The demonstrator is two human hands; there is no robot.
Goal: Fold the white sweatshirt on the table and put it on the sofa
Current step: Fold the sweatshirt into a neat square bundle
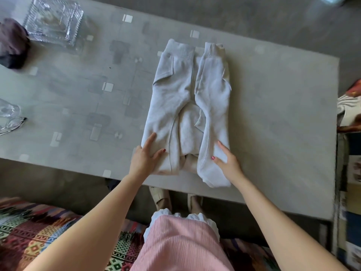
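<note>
Fingers [154, 138] of left hand [145, 156] spread flat, palm down on near-left corner of sweatshirt [187, 106]; thumb out to the right, lying on the fabric. Not pinching anything. Right hand [227, 159] same story: fingers loosely extended, pressing flat on the near-right fold, thumb on the cloth. Both arms bare, reaching in from the near side.

Sweatshirt lies on table [273, 114], right of centre, long axis running near to far. Both sides folded inward into a narrow strip, sleeves laid lengthwise down the middle, ribbed cuffs at the far end. Near end sits just inside the table's near edge, right-hand fold closest to it. Fabric flat, some wrinkles in the centre.

Table surface grey with pale square pattern. Far left: clear glass dish [53, 21], dark cloth lump [12, 43] touching its left side. Left edge: glasses [11, 125] next to another clear glass piece, partly cut off, can't tell what it is.

Person stands at near edge, pink skirt [181, 245], light shoes [160, 196] showing under the table edge. Patterned rug [39, 227] on near-left floor. Patterned fabric at the right edge, too cropped to identify.
</note>
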